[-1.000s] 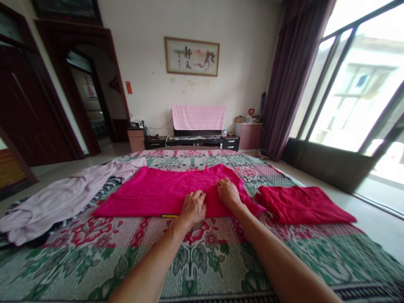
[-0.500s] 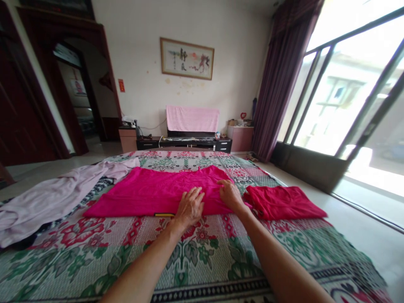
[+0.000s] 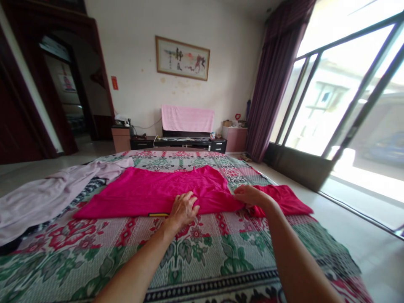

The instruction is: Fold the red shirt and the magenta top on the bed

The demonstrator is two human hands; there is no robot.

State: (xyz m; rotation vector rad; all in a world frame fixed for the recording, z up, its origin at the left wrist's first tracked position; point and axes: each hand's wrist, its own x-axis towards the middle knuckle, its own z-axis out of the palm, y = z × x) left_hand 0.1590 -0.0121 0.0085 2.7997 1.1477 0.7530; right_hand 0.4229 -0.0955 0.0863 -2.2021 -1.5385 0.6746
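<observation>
A bright pink garment (image 3: 158, 191) lies spread flat on the flowered mat (image 3: 202, 252). My left hand (image 3: 183, 208) rests on its near edge, fingers spread and pressing the cloth flat. My right hand (image 3: 251, 195) is at the garment's right corner, fingers pinched on the cloth there. Just behind that hand lies a folded red garment (image 3: 287, 200). A thin yellow object (image 3: 158, 214) pokes out from under the pink garment's near edge.
A pale lilac garment (image 3: 47, 191) is heaped on the mat's left side over a dark patterned cloth (image 3: 94, 185). A low TV cabinet (image 3: 179, 143) with a pink cover stands at the far wall. Large windows and a dark curtain (image 3: 271, 84) run along the right.
My right hand slid rightwards from the middle of the pink garment to its right corner and closed on it. My left hand stayed near the front edge. The view turned slightly right.
</observation>
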